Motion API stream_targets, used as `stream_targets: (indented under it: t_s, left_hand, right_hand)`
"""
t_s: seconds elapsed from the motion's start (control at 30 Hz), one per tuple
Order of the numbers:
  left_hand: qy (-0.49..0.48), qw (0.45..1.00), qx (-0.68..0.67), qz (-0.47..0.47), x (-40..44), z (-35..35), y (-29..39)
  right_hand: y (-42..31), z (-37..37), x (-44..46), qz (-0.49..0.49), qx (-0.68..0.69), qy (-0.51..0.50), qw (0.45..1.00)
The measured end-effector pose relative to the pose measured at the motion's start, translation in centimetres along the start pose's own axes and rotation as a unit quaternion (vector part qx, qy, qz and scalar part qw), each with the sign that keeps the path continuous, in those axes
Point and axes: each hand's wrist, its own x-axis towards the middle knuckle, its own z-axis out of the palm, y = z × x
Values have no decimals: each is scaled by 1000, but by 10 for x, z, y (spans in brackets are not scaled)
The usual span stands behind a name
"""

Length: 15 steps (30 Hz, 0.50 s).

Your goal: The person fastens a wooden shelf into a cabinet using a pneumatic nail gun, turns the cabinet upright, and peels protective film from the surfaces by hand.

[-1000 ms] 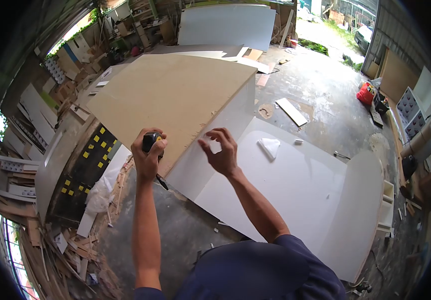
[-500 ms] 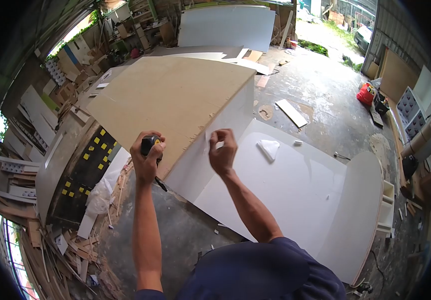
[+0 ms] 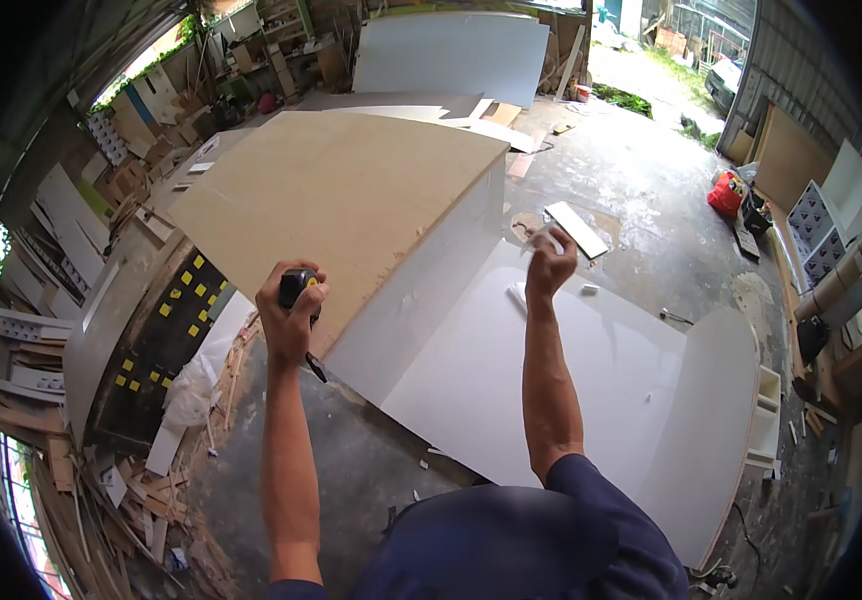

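Observation:
My left hand (image 3: 293, 305) is wrapped round a black and yellow tape measure (image 3: 296, 284), near the front corner of the plywood panel (image 3: 341, 180). A dark, thin object (image 3: 315, 368) hangs just below this hand. To the right, my right hand (image 3: 553, 258) is raised over the white panel box (image 3: 551, 370), its fingers pinched on something whitish that I cannot make out. Behind my right wrist, a folded white piece (image 3: 517, 294) lies on the white surface, partly hidden.
A white board strip (image 3: 577, 229) lies on the floor behind the box. Scrap wood (image 3: 141, 500) is heaped at lower left, beside a clear plastic bag (image 3: 191, 393). A red bag (image 3: 726, 193) stands at the right, and a large white sheet (image 3: 451, 55) leans at the back.
My right hand has moved right and slightly up, away from the plywood's edge, and now partly covers the folded white piece. My left hand stays nearly still with the tape measure.

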Motion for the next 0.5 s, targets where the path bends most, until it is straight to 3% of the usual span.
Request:
stream_targets:
  t_s: [0.03, 0.1, 0.17, 0.23, 0.27, 0.37, 0.5]
  left_hand:
    - [0, 1000, -1, 1, 1, 0, 0]
    - [4, 1000, -4, -1, 0, 0, -2]
    - [2, 1000, -9, 5, 1, 0, -6]
    - [-2, 1000, -12, 11, 1, -2, -10]
    - [-2, 1000, -10, 11, 2, -3, -11]
    - [-2, 1000, -9, 10, 1, -2, -9]
    - [-1, 1000, -11, -1, 1, -2, -6]
  right_hand:
    - [-24, 3, -7, -85, -161, -26, 983]
    - [-13, 3, -13, -150, -197, -161, 955]
    - [-11, 9, -23, -279, -324, -237, 872]
    - [-21, 23, -37, -275, -318, -295, 858]
    - [-29, 30, -44, -216, -348, -318, 855]
    - [-35, 49, -53, -122, -190, -335, 915]
    - [-41, 59, -55, -104, -124, -326, 932]
